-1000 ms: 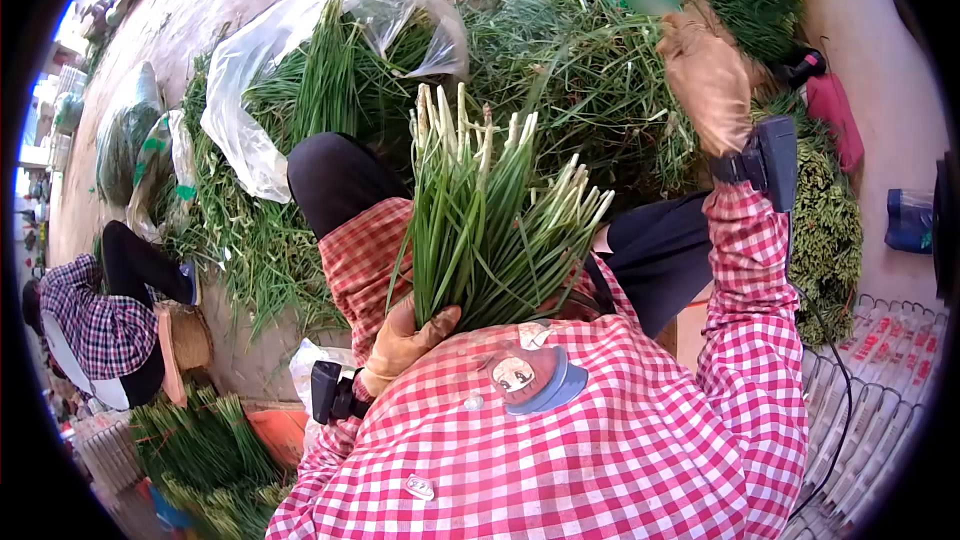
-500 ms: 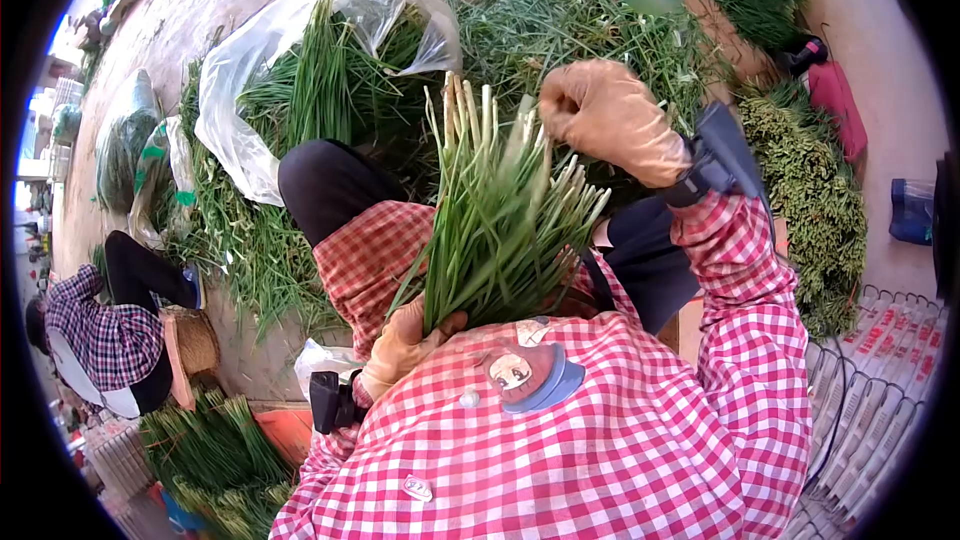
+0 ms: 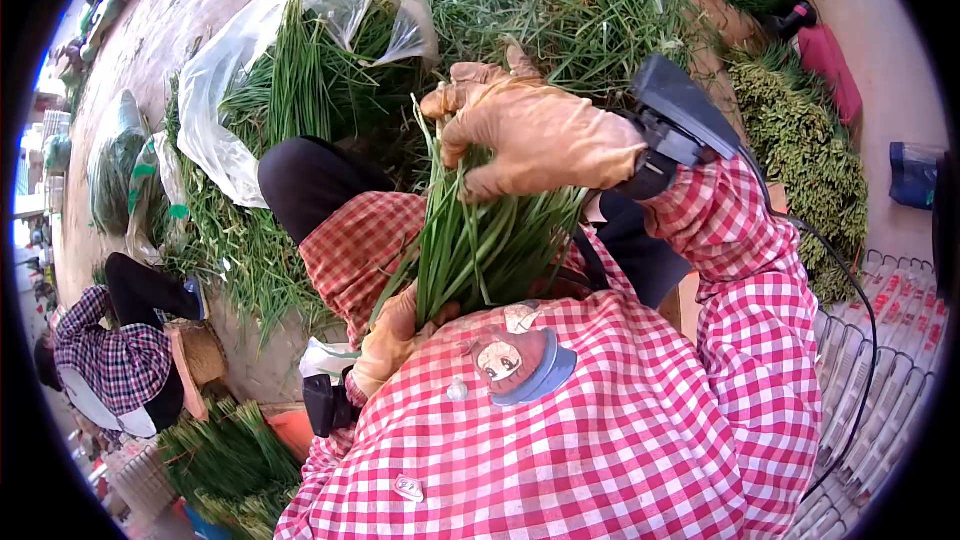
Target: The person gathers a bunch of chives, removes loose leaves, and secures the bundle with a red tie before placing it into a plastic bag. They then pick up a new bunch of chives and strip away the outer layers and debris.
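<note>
A bunch of green chives (image 3: 490, 245) stands upright in front of my chest, stem ends up. My left hand (image 3: 390, 342), in a tan glove, is closed round its lower, leafy end at my lap. Over the top of the bunch lies my right hand (image 3: 540, 135), gloved too, its fingers spread across the stems. The stem ends are mostly hidden behind this hand. Just beyond my knee, a clear plastic bag (image 3: 212, 130) lies opened around more chives (image 3: 305, 75).
Loose green leaves (image 3: 570, 20) are heaped ahead. Stacked greens (image 3: 795, 165) line the right, near a dark pink container (image 3: 830, 75) and white racks (image 3: 880, 370). At the left a person (image 3: 110, 350) sits beside piled chives (image 3: 230, 455). A cable (image 3: 872, 340) hangs from my right wrist device.
My right hand has moved left and down onto the top of the bunch, its curled fingers now spread. My left hand keeps its hold; the view has shifted slightly.
</note>
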Available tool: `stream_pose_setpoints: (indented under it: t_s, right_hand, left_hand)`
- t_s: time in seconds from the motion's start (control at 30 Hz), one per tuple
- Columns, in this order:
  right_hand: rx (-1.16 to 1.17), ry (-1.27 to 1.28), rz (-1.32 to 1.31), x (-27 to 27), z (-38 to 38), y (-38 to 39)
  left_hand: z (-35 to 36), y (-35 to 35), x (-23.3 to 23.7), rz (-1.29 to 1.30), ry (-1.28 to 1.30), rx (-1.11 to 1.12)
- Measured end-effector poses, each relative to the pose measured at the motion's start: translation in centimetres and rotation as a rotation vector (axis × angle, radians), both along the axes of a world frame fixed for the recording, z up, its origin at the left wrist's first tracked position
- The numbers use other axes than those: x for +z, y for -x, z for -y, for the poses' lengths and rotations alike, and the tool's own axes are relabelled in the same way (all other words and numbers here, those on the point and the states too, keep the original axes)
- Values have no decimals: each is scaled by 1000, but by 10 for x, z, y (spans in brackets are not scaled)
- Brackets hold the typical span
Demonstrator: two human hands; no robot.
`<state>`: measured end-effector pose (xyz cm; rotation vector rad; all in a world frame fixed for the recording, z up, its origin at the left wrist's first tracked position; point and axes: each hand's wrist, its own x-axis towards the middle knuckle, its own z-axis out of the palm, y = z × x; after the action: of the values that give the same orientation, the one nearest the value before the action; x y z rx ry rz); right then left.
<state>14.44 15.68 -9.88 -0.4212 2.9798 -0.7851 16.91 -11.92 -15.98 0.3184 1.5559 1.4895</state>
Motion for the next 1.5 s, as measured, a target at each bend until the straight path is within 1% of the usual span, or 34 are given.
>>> stream_pose_setpoints:
  t_s: [0.1,0.13,0.17,0.2,0.23,0.3,0.37,0.43,0.47,0.5,0.53,0.57,0.6,0.63,0.67,0.73,0.77,0.8,0.83,0.9,0.97,1.0,1.03,1.07,1.1,1.13,1.17,1.23,1.3,1.33,1.37,1.4,1.43,1.5]
  right_hand:
    - [-62,238,224,4,-4,4]
    - [-117,304,56,-13,-2,2]
    - [-186,291,69,-16,0,1]
    - [-256,277,82,-16,2,1]
    - [-323,259,95,-17,2,3]
    - [-261,125,-245,-53,-2,9]
    - [-152,-104,-76,-63,-14,11]
    - [-136,-388,-147,-69,-34,10]
    - [-194,-628,-313,-69,-49,6]
    - [-342,-281,-459,-72,-69,2]
    - [-533,-272,-437,-81,-93,-2]
    - [-635,-330,-265,-69,-103,-11]
    - [-699,-157,-70,-61,-106,-25]
    - [-789,-268,29,-66,-108,-36]
    - [-837,-256,173,-73,-105,-47]
    - [-488,225,278,-94,-91,-80]
    - [-468,664,761,-88,-71,-85]
    - [-408,726,860,-74,-48,-89]
    - [-343,695,724,-93,-36,-96]
    - [-106,442,396,-109,-14,-88]
    - [-135,1294,541,-102,9,-52]
    - [-133,1680,606,-98,21,-34]
    - [-103,1878,634,-103,24,-24]
    - [-68,2074,668,-108,27,-14]
    - [28,2149,666,-141,27,-5]
    - [127,2223,666,-159,29,4]
    - [129,2515,828,-158,34,9]
    - [425,2647,813,-178,46,26]
    - [735,2604,796,-178,45,29]
    - [833,2530,740,-183,47,35]
    - [871,2588,791,-181,52,35]
    - [943,2593,783,-183,61,40]
    - [976,2622,848,-184,66,42]
    - [993,2691,1056,-178,74,42]
  left_hand:
    - [3,-6,-5,-31,-7,74]
    - [1,-6,-3,-16,-33,121]
    - [-1,-5,-3,0,-56,168]
    - [-2,-5,-3,115,-103,228]
    - [2,-3,-10,49,-85,219]
    - [2,-3,-9,71,-109,228]
    - [8,-1,-17,100,-106,245]
    - [9,4,-23,199,-163,284]
    - [7,5,-18,242,-165,307]
    - [12,7,-25,239,-165,302]
    - [14,6,-28,258,-172,359]
    - [17,5,-30,271,-180,415]
    - [22,5,-32,281,-163,443]
    - [26,5,-34,293,-147,467]
    - [28,5,-35,307,-133,488]
    - [23,7,-31,288,-157,501]
    - [20,7,-28,281,-166,502]
    - [16,8,-24,277,-146,484]
    - [12,9,-19,270,-125,464]
    - [-2,9,-10,203,-102,390]
    - [-19,7,-10,-62,-80,224]
    - [-22,20,-11,-376,68,-15]
    - [-25,29,-10,-809,191,-195]
    - [-30,32,-8,-1011,205,-249]
    - [-34,34,-6,-1212,220,-300]
    - [-30,34,-10,-1243,362,-427]
    - [-30,34,-3,-1233,388,-489]
    - [-34,37,26,-1208,439,-621]
    - [-18,50,47,-1099,289,-630]
    - [2,60,35,-1049,143,-444]
    - [15,67,23,-988,3,-259]
    - [1,57,45,-685,83,55]
    - [0,66,45,-541,97,108]
    - [-7,75,17,-34,-206,26]
